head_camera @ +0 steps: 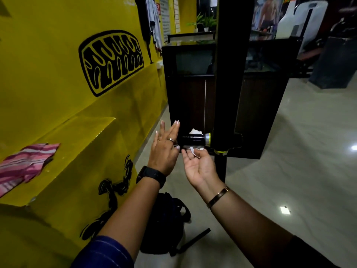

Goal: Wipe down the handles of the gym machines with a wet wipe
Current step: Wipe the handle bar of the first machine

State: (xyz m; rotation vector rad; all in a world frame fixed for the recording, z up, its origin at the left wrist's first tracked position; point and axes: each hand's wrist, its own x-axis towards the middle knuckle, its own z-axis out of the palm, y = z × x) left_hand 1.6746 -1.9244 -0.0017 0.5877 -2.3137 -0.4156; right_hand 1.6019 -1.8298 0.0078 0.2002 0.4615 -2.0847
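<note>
A short black handle (190,139) with a silver and yellow collar sticks out to the left from a black upright post (228,74) of a gym machine. A white wet wipe (195,130) is draped around the handle, showing above and below it. My right hand (199,165) is palm up just under the handle and pinches the wipe's lower end with its fingertips. My left hand (165,149) is at the handle's free end with its fingers straight, and its thumb touches the wipe's lower edge.
A yellow wall (58,84) with black graphics runs along the left; a pink striped cloth (25,163) lies on its ledge. A dark backpack (164,223) sits on the pale tiled floor below my arms. A dark cabinet (185,93) stands behind the post.
</note>
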